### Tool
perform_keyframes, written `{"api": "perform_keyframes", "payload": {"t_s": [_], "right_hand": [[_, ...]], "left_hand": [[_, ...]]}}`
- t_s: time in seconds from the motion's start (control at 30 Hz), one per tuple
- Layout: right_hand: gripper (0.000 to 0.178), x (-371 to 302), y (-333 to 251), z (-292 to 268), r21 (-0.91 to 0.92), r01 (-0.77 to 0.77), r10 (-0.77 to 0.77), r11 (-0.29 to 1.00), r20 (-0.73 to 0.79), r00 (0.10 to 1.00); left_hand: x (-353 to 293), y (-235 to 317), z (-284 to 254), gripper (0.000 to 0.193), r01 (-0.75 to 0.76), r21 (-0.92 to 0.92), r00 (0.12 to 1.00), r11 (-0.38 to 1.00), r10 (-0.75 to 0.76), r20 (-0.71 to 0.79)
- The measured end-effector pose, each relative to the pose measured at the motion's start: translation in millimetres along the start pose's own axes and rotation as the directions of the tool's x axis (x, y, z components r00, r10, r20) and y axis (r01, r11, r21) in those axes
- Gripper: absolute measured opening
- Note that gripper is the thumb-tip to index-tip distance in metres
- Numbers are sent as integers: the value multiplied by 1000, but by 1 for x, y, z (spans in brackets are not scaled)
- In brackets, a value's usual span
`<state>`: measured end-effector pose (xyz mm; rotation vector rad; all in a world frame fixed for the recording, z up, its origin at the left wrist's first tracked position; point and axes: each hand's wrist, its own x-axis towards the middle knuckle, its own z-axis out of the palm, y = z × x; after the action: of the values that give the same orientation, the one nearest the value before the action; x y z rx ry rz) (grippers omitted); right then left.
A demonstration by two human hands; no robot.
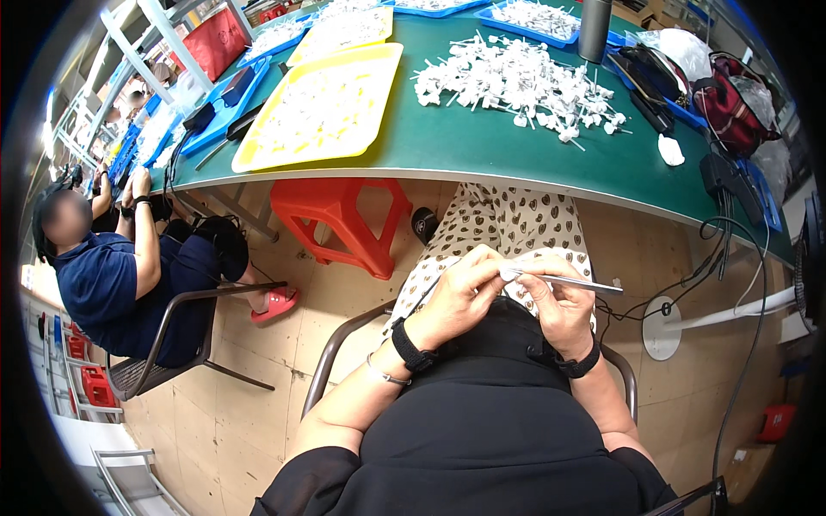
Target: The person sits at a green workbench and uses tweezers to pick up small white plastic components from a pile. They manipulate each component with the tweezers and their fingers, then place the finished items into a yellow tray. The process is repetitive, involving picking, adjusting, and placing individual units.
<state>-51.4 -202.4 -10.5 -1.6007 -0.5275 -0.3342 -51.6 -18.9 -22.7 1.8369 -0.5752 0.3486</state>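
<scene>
Here the person sits back from the table with both hands over the lap, well apart from the work on top. The left hand (460, 292) is closed around a small white piece (509, 273), pinching it between thumb and fingers. The right hand (559, 301) is closed too, gripping a thin metal stick (585, 283) that points out to the right, with its near end touching the white piece. To do this well, I think the left hand should hold the piece still while the right hand keeps the stick straight and pushes gently, so nothing bends or slips. Far to the left another person (103, 275) sits on a chair, working at the same table. A red stool (340, 219) stands under the green table (482, 146), just ahead of the knees. On the table lie a yellow tray (323, 107) and, to its right, a big pile of white pieces (520, 82). Black cables (731, 232) hang down on the right. Nothing stands between the hands.
</scene>
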Motion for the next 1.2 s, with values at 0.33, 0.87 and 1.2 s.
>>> {"api": "perform_keyframes", "payload": {"t_s": [0.33, 0.87, 1.2], "right_hand": [[7, 0, -1, 0, -18, -13, 13, 1000, 6, 1000], [6, 1, -9, 2, -5, -28, 28, 1000, 12, 1000], [6, 4, -18, 4, -142, 20, -16, 990, 33, 999]], "left_hand": [[0, -2, 0, 16, -37, 42, 999, 998, 37, 8], [3, 12, -2, 22, -90, 219, 996, 971, 92, 4], [0, 5, 0, 26, -111, 265, 994, 958, 113, 6]]}}
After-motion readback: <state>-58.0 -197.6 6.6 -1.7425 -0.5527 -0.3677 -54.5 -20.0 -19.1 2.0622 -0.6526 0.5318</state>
